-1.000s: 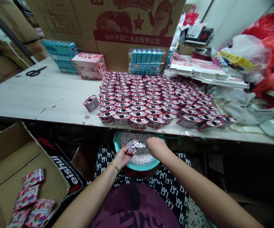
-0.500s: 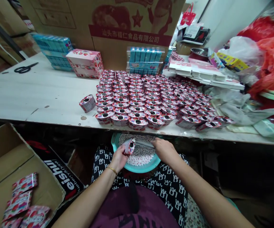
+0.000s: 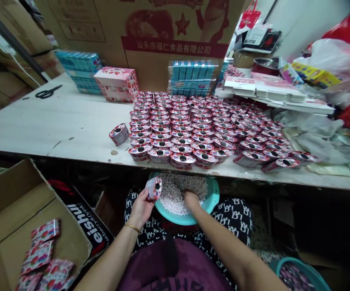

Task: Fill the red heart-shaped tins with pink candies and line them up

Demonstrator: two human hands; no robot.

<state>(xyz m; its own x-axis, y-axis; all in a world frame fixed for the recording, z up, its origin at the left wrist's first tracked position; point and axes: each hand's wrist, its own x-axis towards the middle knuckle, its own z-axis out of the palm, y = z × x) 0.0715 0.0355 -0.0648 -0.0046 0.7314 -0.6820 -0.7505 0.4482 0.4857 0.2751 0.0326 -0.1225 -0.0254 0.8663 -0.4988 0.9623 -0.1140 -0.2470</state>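
My left hand [image 3: 141, 207] is closed round a small round red-and-pink tin [image 3: 153, 188] with a dark hole in its lid, held tilted over the left rim of a teal bowl [image 3: 190, 218] on my lap. The bowl is full of small white and pink candies [image 3: 176, 193]. My right hand [image 3: 191, 199] is dug into the candies, fingers buried and hidden. On the table above stand several rows of the same tins [image 3: 193, 129], and one tin [image 3: 119, 134] lies on its side to their left.
A white worn table [image 3: 56, 121] carries pink and blue boxes [image 3: 117, 83], scissors [image 3: 47, 92], flat cartons and plastic bags at right. An open cardboard box [image 3: 8, 218] with pink packets sits at lower left. Another teal bowl [image 3: 302, 275] shows at lower right.
My right hand has moved from the bowl's far rim down into the candies. My left hand has shifted the tin slightly left and away from the right hand.
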